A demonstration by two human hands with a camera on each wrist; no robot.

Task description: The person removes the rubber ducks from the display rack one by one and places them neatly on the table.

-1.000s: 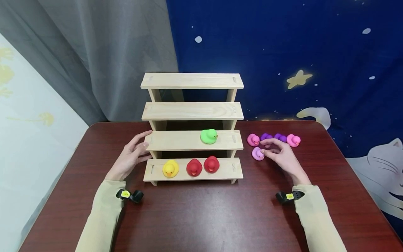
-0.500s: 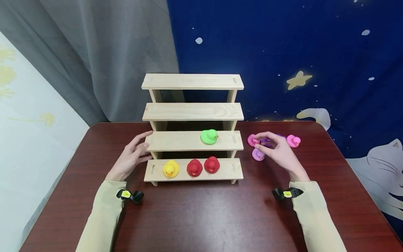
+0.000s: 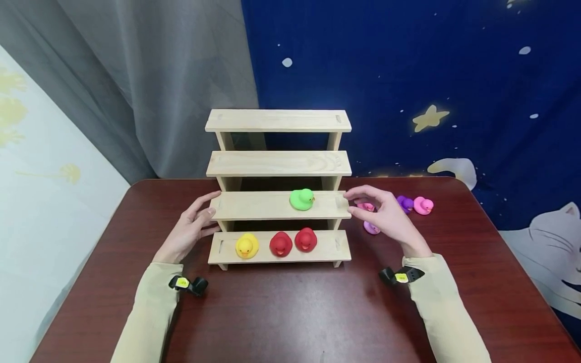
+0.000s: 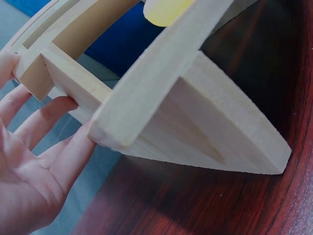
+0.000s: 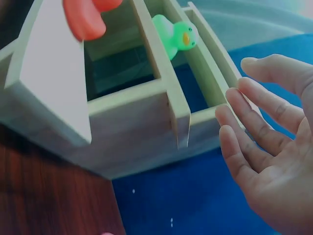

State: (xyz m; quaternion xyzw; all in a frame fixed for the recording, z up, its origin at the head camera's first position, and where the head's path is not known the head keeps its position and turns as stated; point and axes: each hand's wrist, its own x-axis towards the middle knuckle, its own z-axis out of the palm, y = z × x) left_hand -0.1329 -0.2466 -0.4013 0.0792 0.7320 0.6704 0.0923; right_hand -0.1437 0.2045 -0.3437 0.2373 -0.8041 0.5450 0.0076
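On the far half of the desk (image 3: 290, 312), a four-step wooden stand (image 3: 277, 164) stood upright before a grey curtain (image 3: 181, 91) and a blue backdrop (image 3: 363, 75). Its lowest step carried a yellow duck (image 3: 247, 246) left of the middle, then, past a gap, a red duck (image 3: 280, 244) just beside a second red duck (image 3: 306, 240). One step up, a green duck (image 3: 301, 199) sat right of the middle; a long run of plank lay to its left, a shorter one to its right. The left hand (image 3: 187, 229) rested at the stand's left end, fingers spread and extended, their tips against its wooden edges. The right hand (image 3: 383, 214) hung at the opposite end, thumb and forefinger apart, holding nothing; whether their tips touched the second step's right edge could not be told. On the desk about this hand were a pink duck (image 3: 365, 206) and a lilac duck (image 3: 371, 229), both partly hidden, and, farther right, a purple duck (image 3: 405, 204) just beside a second pink duck (image 3: 423, 205). A broad stretch of desk extended from the stand's front edge toward the viewer, between the two sleeves.
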